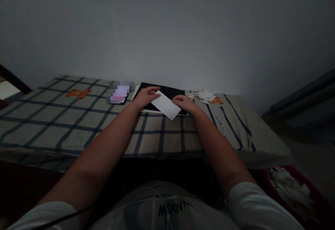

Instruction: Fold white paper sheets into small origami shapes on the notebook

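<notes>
A white sheet of paper (166, 106) lies folded on a black board (175, 92) that rests on the checked bedsheet (65, 118). My left hand (145, 97) presses on the paper's left end, fingers curled over its top edge. My right hand (184, 103) holds down the paper's right side, fingertips on it. Both forearms stretch forward from the bottom of the view.
A blurred pinkish object (119, 92) lies left of the board. Several white paper scraps (205, 94) are piled to its right, near the grey wall (167, 31). A dark bed frame (303, 97) stands far right, and a red item with white cloth (290, 184) lies on the floor.
</notes>
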A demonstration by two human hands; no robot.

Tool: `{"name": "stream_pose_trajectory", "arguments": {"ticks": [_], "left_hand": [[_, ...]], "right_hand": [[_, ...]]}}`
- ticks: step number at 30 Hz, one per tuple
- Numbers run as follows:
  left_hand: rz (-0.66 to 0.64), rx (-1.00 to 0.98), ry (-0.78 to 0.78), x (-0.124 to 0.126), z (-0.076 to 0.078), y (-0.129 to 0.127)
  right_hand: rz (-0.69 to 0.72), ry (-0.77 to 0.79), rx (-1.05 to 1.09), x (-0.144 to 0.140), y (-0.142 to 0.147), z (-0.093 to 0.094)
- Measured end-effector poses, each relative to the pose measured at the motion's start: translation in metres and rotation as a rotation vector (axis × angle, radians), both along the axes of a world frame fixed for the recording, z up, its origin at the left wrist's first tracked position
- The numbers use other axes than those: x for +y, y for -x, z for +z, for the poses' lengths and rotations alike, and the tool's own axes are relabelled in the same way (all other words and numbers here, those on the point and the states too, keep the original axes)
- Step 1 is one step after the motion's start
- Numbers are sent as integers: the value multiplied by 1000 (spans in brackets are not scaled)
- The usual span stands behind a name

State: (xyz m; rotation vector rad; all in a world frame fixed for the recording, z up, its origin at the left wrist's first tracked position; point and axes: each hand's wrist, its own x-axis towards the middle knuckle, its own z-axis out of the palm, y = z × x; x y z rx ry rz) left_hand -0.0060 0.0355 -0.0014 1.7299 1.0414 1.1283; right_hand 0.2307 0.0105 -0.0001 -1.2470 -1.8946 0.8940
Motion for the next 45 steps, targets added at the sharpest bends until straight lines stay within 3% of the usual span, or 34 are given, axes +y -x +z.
{"name": "stream_pose_trajectory", "arguments": {"ticks": [5, 11, 17, 22, 32, 37, 45], "left_hand": [[-89, 3, 59, -3, -1, -7], [-60, -285, 209, -2, 4, -9], [-237, -388, 385, -4, 8, -7], [-289, -417, 470, -10, 6, -13], [-283, -456, 534, -7, 8, -12], [-245, -447, 475, -8, 7, -12], [-353, -424, 402, -10, 1, -19]], "right_hand": [[35, 58, 62, -3, 10, -1], [-81, 83, 177, -1, 11, -1], [-144, 128, 414, 3, 12, 0], [-121, 125, 519, 7, 11, -4], [-144, 127, 406, 4, 13, -2], [-153, 113, 389, 4, 14, -4], [-72, 92, 363, 1, 20, -4]]}}
